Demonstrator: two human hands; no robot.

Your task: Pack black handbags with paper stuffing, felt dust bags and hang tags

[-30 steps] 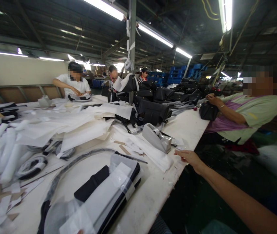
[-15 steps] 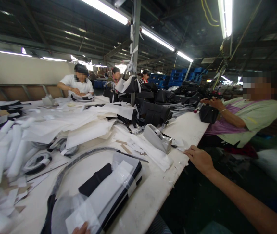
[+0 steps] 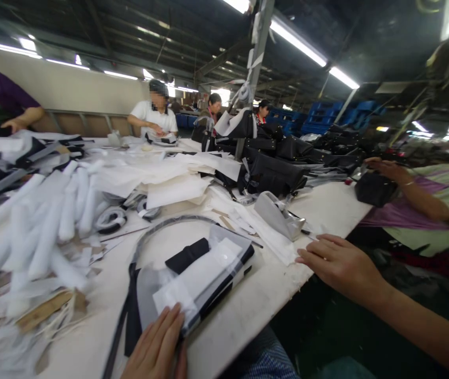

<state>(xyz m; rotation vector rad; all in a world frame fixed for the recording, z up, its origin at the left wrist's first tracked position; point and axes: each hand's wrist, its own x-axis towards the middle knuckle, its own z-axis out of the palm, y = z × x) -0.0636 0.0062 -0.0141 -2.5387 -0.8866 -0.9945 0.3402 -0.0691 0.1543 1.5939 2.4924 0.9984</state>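
Observation:
My left hand (image 3: 157, 345) lies flat with fingers stretched out, on the near end of a flat black bag (image 3: 218, 300). White paper (image 3: 204, 273) and clear film cover the bag, and its long wrapped strap (image 3: 149, 231) arcs behind it on the table. A folded black piece (image 3: 187, 255) sits beside the paper. At the table's right edge, my right hand (image 3: 338, 263) has its fingers bent together; what is in them is hidden. Just beyond its fingertips stands a grey holder (image 3: 277, 216) with a shiny end, possibly a tape dispenser.
White foam rolls (image 3: 66, 210) and paper scraps pile up at left, near coiled wrapped straps (image 3: 110, 219). White sheets (image 3: 180, 187) and black bags (image 3: 271, 173) fill the table's middle. Co-workers sit around it; one at right holds a black bag (image 3: 374, 188).
The view has turned left. My left hand has come further into view onto the wrapped bag. My right hand, earlier pinching a clear strip at the edge, now shows more of its back.

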